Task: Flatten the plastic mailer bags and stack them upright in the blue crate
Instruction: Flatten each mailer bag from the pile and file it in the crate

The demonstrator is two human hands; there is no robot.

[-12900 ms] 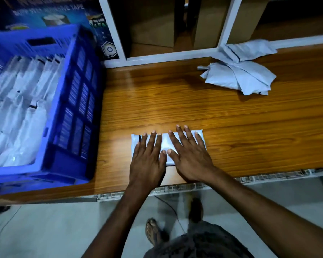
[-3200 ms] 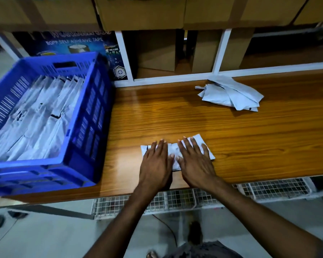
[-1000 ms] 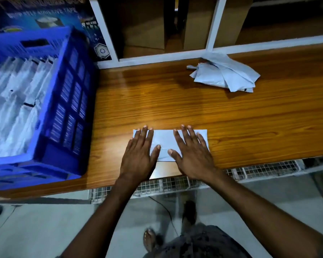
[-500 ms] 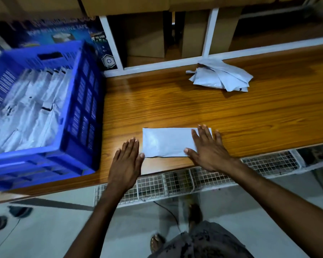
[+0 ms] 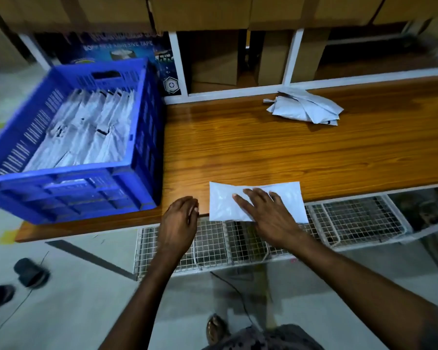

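Flattened mailer [image 5: 290, 195] lies at the front edge of the counter [image 5: 263, 152], partly overhanging; my right grip [image 5: 266, 213] rests open and flat on it, left grip [image 5: 180, 221] empty, loosely curled just beside its left end. I'd pinch the overhang with the left, keep it flat, and slot it upright among those standing in the blue crate [image 5: 143, 137]. Glossy wood counter, crumpled mailers [image 5: 306, 108] at back, wire rack [image 5: 359, 218] below, dim room.
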